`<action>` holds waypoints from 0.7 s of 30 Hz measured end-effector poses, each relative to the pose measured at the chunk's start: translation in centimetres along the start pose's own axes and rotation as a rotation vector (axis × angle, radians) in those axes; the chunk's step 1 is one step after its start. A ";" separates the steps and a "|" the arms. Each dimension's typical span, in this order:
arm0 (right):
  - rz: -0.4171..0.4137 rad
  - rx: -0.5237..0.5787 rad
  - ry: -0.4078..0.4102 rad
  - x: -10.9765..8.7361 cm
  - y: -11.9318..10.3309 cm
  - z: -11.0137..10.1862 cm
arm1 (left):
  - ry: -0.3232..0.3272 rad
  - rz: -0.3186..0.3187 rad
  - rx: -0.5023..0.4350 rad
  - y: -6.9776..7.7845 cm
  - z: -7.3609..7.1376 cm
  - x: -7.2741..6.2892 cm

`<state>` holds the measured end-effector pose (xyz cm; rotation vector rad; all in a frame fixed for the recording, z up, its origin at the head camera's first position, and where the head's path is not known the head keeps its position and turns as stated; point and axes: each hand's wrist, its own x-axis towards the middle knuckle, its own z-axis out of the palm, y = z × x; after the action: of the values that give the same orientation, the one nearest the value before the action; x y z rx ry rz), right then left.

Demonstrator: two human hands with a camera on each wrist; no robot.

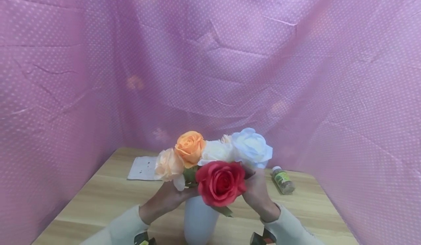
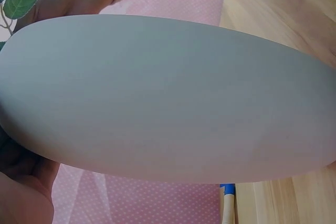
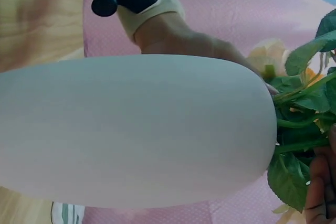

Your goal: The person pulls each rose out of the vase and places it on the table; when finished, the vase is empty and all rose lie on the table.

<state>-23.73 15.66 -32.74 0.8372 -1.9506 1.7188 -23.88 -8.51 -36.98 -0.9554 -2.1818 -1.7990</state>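
A tall, smooth white vase (image 1: 198, 219) stands upright on the table with artificial roses at its mouth. The bouquet shows a red rose (image 1: 222, 183) in front, an orange rose (image 1: 189, 148), a peach rose (image 1: 169, 164), a white rose (image 1: 215, 151) and a pale blue rose (image 1: 251, 146). My left hand (image 1: 167, 199) holds the vase by its upper end, thumb along the near side, other fingers mostly hidden. My right hand (image 1: 258, 190) reaches under the blue rose; in the right wrist view its fingers (image 3: 317, 187) lie beside the green stems (image 3: 302, 123), and I cannot tell whether they pinch one.
A white sheet with small dark marks (image 1: 141, 168) lies on the wooden table (image 1: 82, 197) at the back left. At the right, a small bottle with a white cap and green label (image 1: 283, 181) lies on its side. Pink dotted cloth (image 1: 210, 73) surrounds the table.
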 end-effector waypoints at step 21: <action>-0.367 0.111 -0.014 1.4 2.3 1.2 | -0.007 -0.118 0.017 -1.0 -0.7 0.6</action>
<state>-26.17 14.40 -33.74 1.1674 -1.5975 1.6104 -25.09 -8.98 -37.32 -0.8469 -2.2990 -1.8261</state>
